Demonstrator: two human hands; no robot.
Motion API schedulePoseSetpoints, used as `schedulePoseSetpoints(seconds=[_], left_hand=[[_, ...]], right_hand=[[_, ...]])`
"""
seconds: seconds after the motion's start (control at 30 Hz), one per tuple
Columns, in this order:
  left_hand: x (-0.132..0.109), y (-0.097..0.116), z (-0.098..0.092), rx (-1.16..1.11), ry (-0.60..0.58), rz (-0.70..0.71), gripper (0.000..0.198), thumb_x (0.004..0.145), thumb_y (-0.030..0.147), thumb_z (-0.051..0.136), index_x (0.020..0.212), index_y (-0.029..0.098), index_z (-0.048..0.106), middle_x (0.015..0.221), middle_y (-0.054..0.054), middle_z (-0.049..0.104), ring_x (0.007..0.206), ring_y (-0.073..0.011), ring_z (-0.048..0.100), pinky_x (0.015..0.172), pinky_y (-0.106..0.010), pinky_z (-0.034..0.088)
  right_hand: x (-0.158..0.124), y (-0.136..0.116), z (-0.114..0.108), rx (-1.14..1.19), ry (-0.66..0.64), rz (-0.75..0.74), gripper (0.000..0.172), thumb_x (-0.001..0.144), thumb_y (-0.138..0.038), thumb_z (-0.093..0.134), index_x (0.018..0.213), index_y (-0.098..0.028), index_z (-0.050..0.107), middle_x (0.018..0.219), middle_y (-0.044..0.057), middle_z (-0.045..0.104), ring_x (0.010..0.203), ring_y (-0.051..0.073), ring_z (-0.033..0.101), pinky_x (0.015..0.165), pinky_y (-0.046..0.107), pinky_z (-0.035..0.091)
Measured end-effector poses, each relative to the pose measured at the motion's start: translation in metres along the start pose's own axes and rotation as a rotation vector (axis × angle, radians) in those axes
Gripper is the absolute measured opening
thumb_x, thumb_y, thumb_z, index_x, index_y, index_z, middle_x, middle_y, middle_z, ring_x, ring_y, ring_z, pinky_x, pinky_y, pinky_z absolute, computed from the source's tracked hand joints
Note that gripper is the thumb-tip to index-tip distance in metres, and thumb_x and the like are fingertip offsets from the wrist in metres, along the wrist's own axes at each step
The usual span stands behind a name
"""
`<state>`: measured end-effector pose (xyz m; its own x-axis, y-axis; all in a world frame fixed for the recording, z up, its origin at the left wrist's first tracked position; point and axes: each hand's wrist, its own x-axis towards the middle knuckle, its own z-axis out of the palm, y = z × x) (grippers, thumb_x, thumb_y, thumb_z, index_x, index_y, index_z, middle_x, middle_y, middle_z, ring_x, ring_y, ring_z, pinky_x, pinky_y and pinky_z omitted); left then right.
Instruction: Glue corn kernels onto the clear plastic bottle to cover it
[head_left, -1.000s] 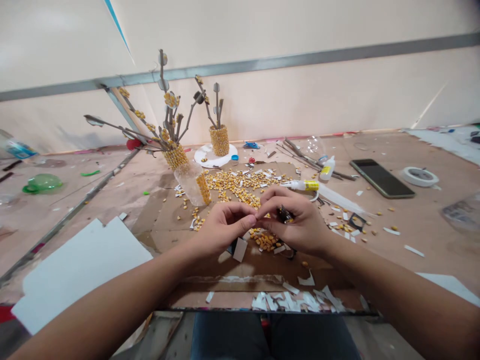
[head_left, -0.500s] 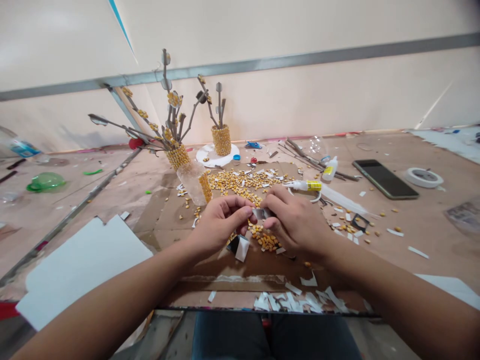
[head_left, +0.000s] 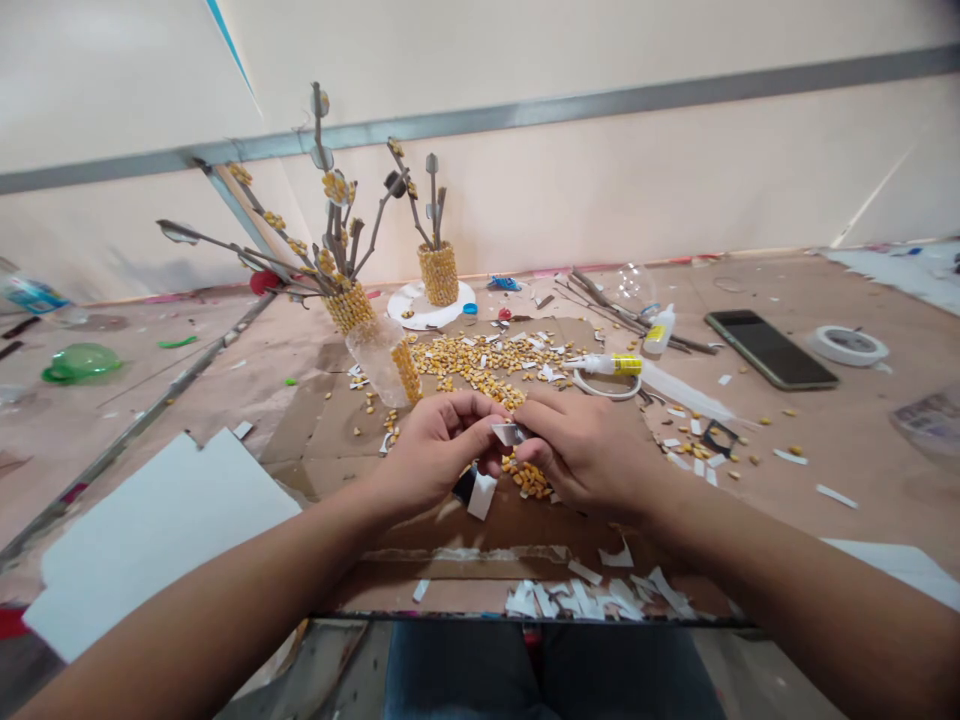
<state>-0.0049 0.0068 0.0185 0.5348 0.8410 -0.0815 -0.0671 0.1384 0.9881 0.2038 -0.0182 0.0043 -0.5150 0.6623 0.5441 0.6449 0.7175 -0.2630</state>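
Observation:
My left hand (head_left: pixel 442 450) and my right hand (head_left: pixel 581 450) meet over a sheet of brown cardboard (head_left: pixel 330 430), fingers pinched together on a small grey-white paper strip (head_left: pixel 508 433). A larger white-and-black paper piece (head_left: pixel 477 491) hangs below my left hand's fingers. Under the hands lies a small heap of yellow corn kernels (head_left: pixel 532 480), and a wider spread of kernels (head_left: pixel 480 358) lies just beyond. A glue tube (head_left: pixel 611 365) with a yellow label lies right of the kernels.
Two kernel-covered pots with twig branches (head_left: pixel 349 300) (head_left: pixel 438 272) stand at the back. A clear bottle (head_left: pixel 386 365) lies beside them. A phone (head_left: pixel 769 348), tape roll (head_left: pixel 847 345), white sheet (head_left: pixel 157 530), green lid (head_left: pixel 79 362) and paper scraps (head_left: pixel 592 595) at the front edge surround the work.
The hands have parted slightly and a small paper strip now shows pinched between them. The dark object seen in my right hand a second ago is no longer visible.

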Motion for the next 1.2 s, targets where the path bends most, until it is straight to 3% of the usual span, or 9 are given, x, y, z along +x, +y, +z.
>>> schedulePoseSetpoints(seconds=[0.2, 0.4, 0.6, 0.7, 0.9, 1.0, 1.07, 1.13, 1.2], left_hand=[[-0.003, 0.000, -0.003, -0.052, -0.061, -0.028, 0.043, 0.082, 0.050, 0.090, 0.084, 0.014, 0.068, 0.064, 0.001, 0.067, 0.048, -0.0071, 0.058, 0.047, -0.017, 0.044], [-0.004, 0.000, -0.005, -0.089, -0.077, -0.040, 0.040, 0.083, 0.048, 0.090, 0.083, 0.014, 0.069, 0.065, 0.000, 0.069, 0.047, -0.0069, 0.057, 0.046, -0.018, 0.044], [0.002, -0.003, -0.006, -0.061, -0.075, -0.011, 0.042, 0.084, 0.051, 0.089, 0.086, 0.014, 0.070, 0.073, -0.002, 0.072, 0.054, -0.0088, 0.062, 0.053, -0.020, 0.048], [0.004, -0.004, -0.006, 0.030, -0.062, 0.013, 0.049, 0.081, 0.058, 0.089, 0.083, 0.014, 0.068, 0.072, -0.003, 0.071, 0.062, -0.0119, 0.065, 0.058, -0.022, 0.049], [0.003, 0.000, -0.005, 0.289, -0.068, 0.114, 0.039, 0.093, 0.055, 0.077, 0.092, 0.017, 0.070, 0.079, -0.005, 0.070, 0.064, -0.0149, 0.063, 0.061, -0.028, 0.050], [0.002, 0.023, -0.027, 0.687, 0.211, 0.531, 0.016, 0.091, 0.031, 0.080, 0.102, 0.022, 0.074, 0.097, -0.007, 0.072, 0.084, -0.0203, 0.065, 0.075, -0.033, 0.054], [0.002, 0.046, -0.056, 0.992, 0.343, 0.796, 0.027, 0.078, 0.018, 0.086, 0.103, 0.024, 0.077, 0.113, -0.009, 0.070, 0.109, -0.0274, 0.063, 0.101, -0.042, 0.051], [0.002, 0.066, -0.091, 1.192, 0.394, 0.812, 0.033, 0.072, 0.015, 0.088, 0.102, 0.023, 0.078, 0.124, -0.010, 0.068, 0.121, -0.0317, 0.060, 0.113, -0.048, 0.044], [0.002, 0.078, -0.122, 1.331, 0.284, 0.630, 0.036, 0.073, 0.020, 0.091, 0.107, 0.019, 0.080, 0.130, -0.010, 0.069, 0.120, -0.0309, 0.061, 0.114, -0.049, 0.042]], right_hand=[[-0.001, 0.002, 0.002, 0.027, 0.016, -0.010, 0.060, 0.114, -0.058, 0.024, 0.086, -0.020, 0.060, 0.075, 0.005, 0.062, 0.064, 0.017, 0.050, 0.059, 0.032, 0.026], [0.000, 0.037, -0.004, 0.140, 0.226, 0.355, 0.050, 0.112, -0.060, 0.038, 0.079, -0.023, 0.050, 0.065, 0.000, 0.052, 0.057, 0.016, 0.043, 0.058, 0.032, 0.027], [0.002, 0.017, -0.002, 0.479, 0.232, 0.083, 0.011, 0.102, -0.029, 0.068, 0.111, -0.024, 0.070, 0.085, 0.002, 0.067, 0.069, 0.015, 0.059, 0.061, 0.030, 0.046], [0.000, 0.007, 0.003, 0.464, 0.256, -0.030, 0.018, 0.099, -0.015, 0.067, 0.112, -0.025, 0.074, 0.098, 0.006, 0.072, 0.082, 0.017, 0.068, 0.070, 0.031, 0.055], [-0.003, 0.007, 0.006, 0.394, 0.250, -0.072, 0.017, 0.094, -0.010, 0.067, 0.103, -0.023, 0.073, 0.090, 0.006, 0.075, 0.079, 0.018, 0.069, 0.068, 0.031, 0.054], [-0.001, 0.005, 0.003, 0.485, 0.302, 0.054, 0.005, 0.097, -0.018, 0.070, 0.096, -0.023, 0.071, 0.083, 0.003, 0.075, 0.070, 0.015, 0.067, 0.063, 0.029, 0.053], [0.001, 0.003, 0.001, 0.528, 0.342, 0.174, 0.005, 0.096, -0.024, 0.073, 0.091, -0.022, 0.073, 0.078, 0.001, 0.075, 0.061, 0.012, 0.062, 0.056, 0.029, 0.049], [0.002, 0.004, 0.001, 0.559, 0.364, 0.289, 0.010, 0.095, -0.029, 0.076, 0.087, -0.022, 0.075, 0.071, 0.000, 0.072, 0.055, 0.012, 0.056, 0.051, 0.029, 0.045], [0.003, 0.006, 0.001, 0.611, 0.361, 0.374, 0.014, 0.093, -0.032, 0.078, 0.086, -0.021, 0.076, 0.067, 0.001, 0.071, 0.055, 0.012, 0.055, 0.049, 0.029, 0.043]])
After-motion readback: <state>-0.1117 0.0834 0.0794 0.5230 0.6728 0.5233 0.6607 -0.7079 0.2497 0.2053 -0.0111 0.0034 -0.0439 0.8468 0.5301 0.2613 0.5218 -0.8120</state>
